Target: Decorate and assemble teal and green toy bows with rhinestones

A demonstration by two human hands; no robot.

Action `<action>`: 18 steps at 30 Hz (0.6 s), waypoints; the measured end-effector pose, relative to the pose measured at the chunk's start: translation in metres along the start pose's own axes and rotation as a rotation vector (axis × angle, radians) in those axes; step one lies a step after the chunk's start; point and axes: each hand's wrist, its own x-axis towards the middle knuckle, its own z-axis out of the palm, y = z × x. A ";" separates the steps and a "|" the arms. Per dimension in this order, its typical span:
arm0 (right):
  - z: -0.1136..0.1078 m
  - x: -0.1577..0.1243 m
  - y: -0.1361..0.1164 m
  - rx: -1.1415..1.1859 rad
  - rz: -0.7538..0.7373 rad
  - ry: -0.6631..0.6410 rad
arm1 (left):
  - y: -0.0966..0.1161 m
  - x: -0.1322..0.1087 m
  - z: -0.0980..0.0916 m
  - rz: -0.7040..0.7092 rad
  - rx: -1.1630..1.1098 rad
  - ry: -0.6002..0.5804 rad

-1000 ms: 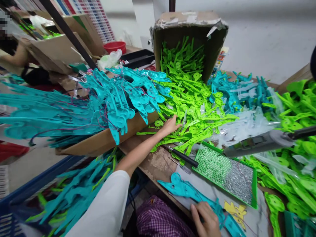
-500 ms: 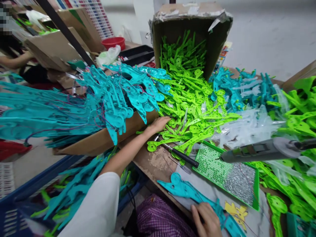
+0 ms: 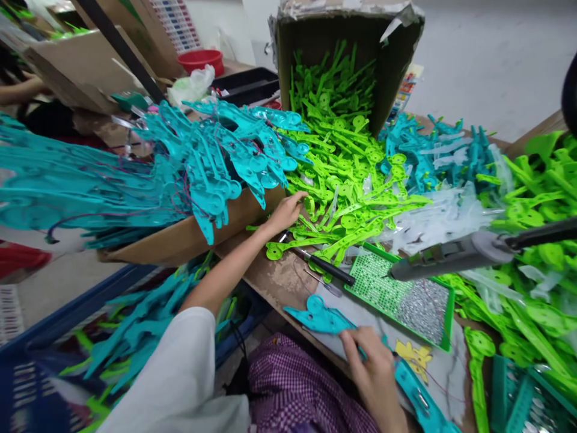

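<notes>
My left hand point(image 3: 288, 211) reaches to the near left edge of a heap of bright green plastic arms point(image 3: 347, 174). Its fingertips are pinched at the round end of one green plastic arm point(image 3: 309, 205), which still lies among the others. My right hand point(image 3: 373, 370) is curled over a long teal plastic part point(image 3: 322, 314), thumb and fingers round its middle, on the mat at the bench's front edge. The hand hides that middle stretch. A thin wire trails from the part's right end.
A green tray point(image 3: 406, 325) of small screws lies beyond the right hand, with a grey power screwdriver point(image 3: 446, 257) hanging over it. A black-handled hammer point(image 3: 331, 268) lies between my hands. Teal parts point(image 3: 211, 162) overhang on the left. A cardboard box point(image 3: 347, 36) stands behind the heap.
My left hand has lifted slightly and its fingers have closed at a green arm. The right hand has shifted up along the teal part. The view has tilted a little downward.
</notes>
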 end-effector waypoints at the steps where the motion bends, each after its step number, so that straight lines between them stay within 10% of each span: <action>1: -0.005 0.017 -0.012 0.035 0.013 0.011 | 0.010 -0.008 -0.001 -0.020 -0.051 0.032; 7: -0.017 0.083 -0.042 0.021 -0.107 0.139 | 0.082 -0.075 -0.013 0.185 -0.093 -0.008; 13: 0.007 0.026 -0.010 -0.031 -0.146 -0.134 | 0.123 -0.150 -0.015 0.396 -0.108 -0.234; 18: -0.023 -0.040 0.020 0.099 0.021 0.046 | 0.105 -0.159 -0.006 0.207 -0.054 0.030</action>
